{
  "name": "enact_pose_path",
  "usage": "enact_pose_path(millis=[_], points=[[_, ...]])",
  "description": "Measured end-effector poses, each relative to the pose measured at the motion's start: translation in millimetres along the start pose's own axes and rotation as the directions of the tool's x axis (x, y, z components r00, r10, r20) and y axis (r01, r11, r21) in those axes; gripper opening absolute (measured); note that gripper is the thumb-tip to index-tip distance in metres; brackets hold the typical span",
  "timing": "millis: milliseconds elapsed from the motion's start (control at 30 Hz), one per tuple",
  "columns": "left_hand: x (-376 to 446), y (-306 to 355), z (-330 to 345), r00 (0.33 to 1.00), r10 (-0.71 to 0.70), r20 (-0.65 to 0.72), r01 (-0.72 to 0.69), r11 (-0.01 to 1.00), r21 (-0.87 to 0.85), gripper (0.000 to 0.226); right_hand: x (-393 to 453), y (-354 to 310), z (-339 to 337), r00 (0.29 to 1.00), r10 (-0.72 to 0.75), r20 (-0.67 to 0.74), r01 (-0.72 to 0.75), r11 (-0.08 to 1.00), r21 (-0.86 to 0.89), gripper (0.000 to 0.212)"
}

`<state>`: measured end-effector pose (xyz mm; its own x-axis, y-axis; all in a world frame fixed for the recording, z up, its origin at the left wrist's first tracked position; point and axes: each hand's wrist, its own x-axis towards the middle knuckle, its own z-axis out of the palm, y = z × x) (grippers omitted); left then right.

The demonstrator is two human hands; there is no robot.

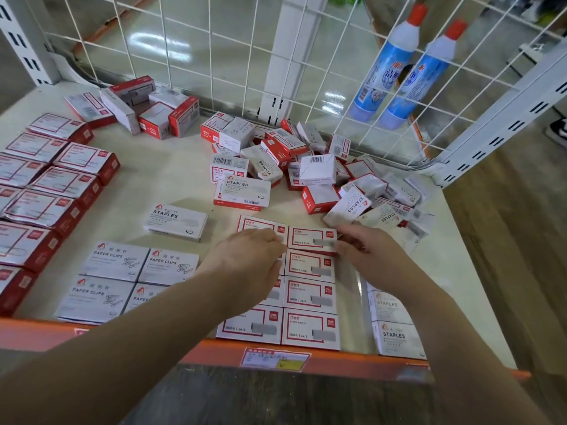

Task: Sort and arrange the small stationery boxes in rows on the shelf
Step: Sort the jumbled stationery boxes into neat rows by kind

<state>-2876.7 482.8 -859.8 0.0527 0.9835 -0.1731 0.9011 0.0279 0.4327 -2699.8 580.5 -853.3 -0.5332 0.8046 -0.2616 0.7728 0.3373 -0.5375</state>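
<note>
Red-bordered staple boxes [310, 294] in two neat columns at shelf [171, 179] front. Left hand [251, 259] lies flat on left column, grip relaxed. Right hand [362, 250] touches top right box [311, 239] edge; grip unclear. Jumbled box pile [306, 161] behind, paper-clip boxes [119, 277] left, two bottles [399, 69] beyond wire grid.

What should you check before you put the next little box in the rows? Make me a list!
1. Red-framed staple box rows straight and touching: ok.
2. Left hand free to grab: not ok, it rests on the rows.
3. Right hand free: not ok, its fingers touch the back box.
4. Unsorted boxes left in the pile: ok, many.
5. Bare shelf behind the rows: ok.
6. Pile boxes all the same kind: cannot tell.
</note>
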Motion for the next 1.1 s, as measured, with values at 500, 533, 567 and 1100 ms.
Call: enact_pose_path(millis=[500, 533, 567, 1100], points=[[7, 2, -2, 0.998, 0.058, 0.018, -0.059, 0.993, 0.101, 0.035, 2, -2, 15, 0.994, 0.035, -0.108, -0.053, 0.984, -0.171, 0.02], [7, 2, -1, 0.998, 0.059, 0.017, -0.061, 0.993, 0.102, 0.035, 2, -3, 16, 0.993, 0.035, -0.11, -0.052, 0.986, -0.158, 0.02], [7, 1, -1, 0.998, 0.061, 0.017, -0.063, 0.993, 0.104, 0.035, 1, -3, 16, 0.993, 0.037, -0.112, -0.052, 0.989, -0.14, 0.02], [-1, -2, -3, 0.998, 0.054, -0.03, -0.051, 0.994, 0.094, 0.039, 1, -9, 23, 0.969, 0.026, -0.245, -0.077, 0.976, -0.203, 0.03]])
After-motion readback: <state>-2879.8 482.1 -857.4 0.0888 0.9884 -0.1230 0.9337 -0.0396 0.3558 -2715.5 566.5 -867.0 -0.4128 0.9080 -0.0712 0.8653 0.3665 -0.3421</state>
